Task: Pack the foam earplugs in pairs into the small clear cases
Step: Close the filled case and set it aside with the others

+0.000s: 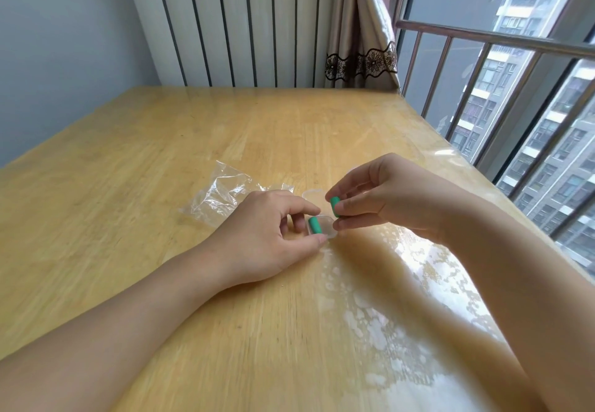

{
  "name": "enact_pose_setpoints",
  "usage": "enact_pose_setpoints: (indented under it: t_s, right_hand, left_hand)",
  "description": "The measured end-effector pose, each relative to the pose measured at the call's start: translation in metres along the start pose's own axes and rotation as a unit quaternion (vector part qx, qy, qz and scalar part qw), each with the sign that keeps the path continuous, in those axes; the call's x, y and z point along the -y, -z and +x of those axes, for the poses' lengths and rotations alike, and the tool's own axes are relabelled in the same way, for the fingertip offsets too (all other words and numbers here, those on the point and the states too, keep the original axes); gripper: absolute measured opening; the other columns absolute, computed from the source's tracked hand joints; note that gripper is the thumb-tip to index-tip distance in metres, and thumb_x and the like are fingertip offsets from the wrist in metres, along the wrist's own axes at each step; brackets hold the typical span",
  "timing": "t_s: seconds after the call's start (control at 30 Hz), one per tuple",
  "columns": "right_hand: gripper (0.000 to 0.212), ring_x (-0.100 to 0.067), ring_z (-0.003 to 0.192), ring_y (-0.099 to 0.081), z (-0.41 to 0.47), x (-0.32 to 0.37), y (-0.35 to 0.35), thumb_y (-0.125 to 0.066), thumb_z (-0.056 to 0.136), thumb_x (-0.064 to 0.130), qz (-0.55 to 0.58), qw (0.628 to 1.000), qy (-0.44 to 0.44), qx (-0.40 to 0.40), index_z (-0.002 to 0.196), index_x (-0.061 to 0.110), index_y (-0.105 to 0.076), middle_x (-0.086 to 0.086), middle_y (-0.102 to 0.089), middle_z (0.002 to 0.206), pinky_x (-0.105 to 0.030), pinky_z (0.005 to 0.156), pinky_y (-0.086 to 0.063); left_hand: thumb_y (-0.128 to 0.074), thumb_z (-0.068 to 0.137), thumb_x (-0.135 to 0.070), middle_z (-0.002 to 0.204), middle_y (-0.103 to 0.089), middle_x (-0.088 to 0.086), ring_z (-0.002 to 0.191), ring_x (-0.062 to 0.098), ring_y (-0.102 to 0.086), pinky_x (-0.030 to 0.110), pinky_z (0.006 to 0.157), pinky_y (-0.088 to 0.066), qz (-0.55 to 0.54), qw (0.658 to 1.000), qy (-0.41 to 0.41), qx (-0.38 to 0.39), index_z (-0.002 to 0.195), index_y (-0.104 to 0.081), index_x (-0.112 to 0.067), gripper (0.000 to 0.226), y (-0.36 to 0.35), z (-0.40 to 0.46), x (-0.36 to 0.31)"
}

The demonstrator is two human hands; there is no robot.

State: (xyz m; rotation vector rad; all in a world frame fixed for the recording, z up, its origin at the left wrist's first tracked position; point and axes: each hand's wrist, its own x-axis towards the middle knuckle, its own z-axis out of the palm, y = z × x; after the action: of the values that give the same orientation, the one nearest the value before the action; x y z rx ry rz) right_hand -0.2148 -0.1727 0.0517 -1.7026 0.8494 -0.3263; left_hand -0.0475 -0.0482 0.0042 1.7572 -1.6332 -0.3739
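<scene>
A small clear case lies open on the wooden table, its lid tipped back behind it. One green foam earplug lies inside the case along its left side. My left hand holds the case between index finger and thumb. My right hand pinches a second green earplug just above the case's right half.
A crumpled clear plastic bag lies on the table just behind my left hand. A white radiator and a curtain stand behind the table's far edge. A railed window runs along the right edge.
</scene>
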Motion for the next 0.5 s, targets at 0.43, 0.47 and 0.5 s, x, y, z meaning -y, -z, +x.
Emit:
enact_pose_setpoints:
  t_s: [0.43, 0.47, 0.5]
  right_hand:
    - [0.006, -0.010, 0.059, -0.054, 0.0064, -0.0038, -0.0090, -0.080, 0.084, 0.014, -0.140, 0.990, 0.015, 0.005, 0.084, 0.018, -0.084, -0.001, -0.065, 0.064, -0.018, 0.059, -0.047]
    - [0.006, -0.010, 0.059, -0.053, 0.0066, -0.0042, -0.0095, -0.080, 0.084, 0.014, -0.139, 0.990, 0.016, 0.005, 0.083, 0.018, -0.084, -0.002, -0.064, 0.064, -0.019, 0.058, -0.047]
    - [0.006, -0.011, 0.059, -0.053, 0.0070, -0.0047, -0.0097, -0.080, 0.084, 0.013, -0.139, 0.990, 0.018, 0.006, 0.083, 0.017, -0.084, -0.002, -0.064, 0.063, -0.020, 0.059, -0.047]
  left_hand:
    - [-0.084, 0.075, -0.038, 0.088, -0.063, -0.011, 0.063, 0.004, -0.047, 0.012, 0.062, -0.040, 0.003, 1.000, 0.004, 0.011, 0.100, -0.074, -0.037, 0.027, 0.0014, 0.0021, 0.0010]
    - [-0.084, 0.075, -0.038, 0.088, -0.063, -0.011, 0.063, 0.004, -0.047, 0.012, 0.062, -0.040, 0.001, 1.000, 0.006, 0.012, 0.100, -0.075, -0.037, 0.027, 0.0014, 0.0024, 0.0012]
    - [-0.084, 0.074, -0.038, 0.089, -0.063, -0.011, 0.062, 0.003, -0.047, 0.012, 0.061, -0.040, -0.001, 1.000, 0.007, 0.012, 0.100, -0.074, -0.037, 0.027, 0.0015, 0.0026, 0.0012]
